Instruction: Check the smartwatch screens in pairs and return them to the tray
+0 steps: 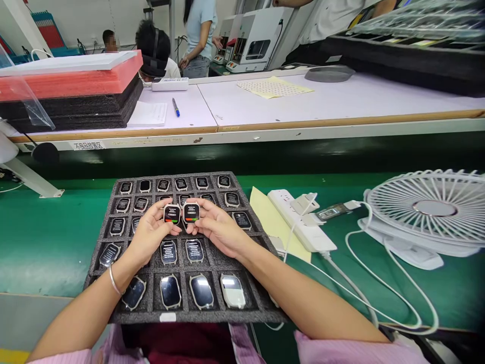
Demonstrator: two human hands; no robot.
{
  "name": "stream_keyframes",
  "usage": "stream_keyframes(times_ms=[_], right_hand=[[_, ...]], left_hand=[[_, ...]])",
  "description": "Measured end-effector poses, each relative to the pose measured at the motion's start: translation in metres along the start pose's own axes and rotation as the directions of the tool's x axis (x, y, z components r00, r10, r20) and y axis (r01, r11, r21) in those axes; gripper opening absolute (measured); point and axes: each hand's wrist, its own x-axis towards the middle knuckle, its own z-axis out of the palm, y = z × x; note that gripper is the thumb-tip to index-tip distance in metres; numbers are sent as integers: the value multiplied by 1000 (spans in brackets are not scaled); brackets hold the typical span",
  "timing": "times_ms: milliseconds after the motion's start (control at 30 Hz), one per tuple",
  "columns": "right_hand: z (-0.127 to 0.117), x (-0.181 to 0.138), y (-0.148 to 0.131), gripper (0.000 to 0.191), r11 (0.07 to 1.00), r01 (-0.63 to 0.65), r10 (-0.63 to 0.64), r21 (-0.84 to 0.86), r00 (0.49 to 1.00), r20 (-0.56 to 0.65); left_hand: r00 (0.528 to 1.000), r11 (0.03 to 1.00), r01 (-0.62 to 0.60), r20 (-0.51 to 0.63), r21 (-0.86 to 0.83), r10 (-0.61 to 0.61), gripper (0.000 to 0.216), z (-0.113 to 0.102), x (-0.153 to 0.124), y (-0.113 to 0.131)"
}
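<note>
My left hand (151, 230) grips a smartwatch body (172, 214) by its edges, fingers behind and thumb at the lower rim. Beside it, my right hand (217, 227) holds a second smartwatch body (191, 213) the same way. Both are strapless, with lit screens showing text and a red and green band low down. They are side by side above a dark grey foam tray (151, 317), whose compartments hold several more watch bodies, such as a watch with a dark glossy screen (170, 291) in the front row. Hands and forearms cover part of the tray.
Right of the tray lie a yellow sheet (261, 202), a white power strip (303, 222) with plugs and cables, and a white fan (435, 210). Behind runs a raised shelf (227, 108) bearing foam stacks (125, 101) and a pen (176, 107). Other people are beyond.
</note>
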Motion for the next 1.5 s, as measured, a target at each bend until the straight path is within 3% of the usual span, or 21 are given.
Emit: stream_keyframes(times_ms=[1500], right_hand=[[1,-1,-1,50,999,10,-9,-42,999,31]], left_hand=[[1000,1000,-17,-23,26,18,58,0,0,-4]])
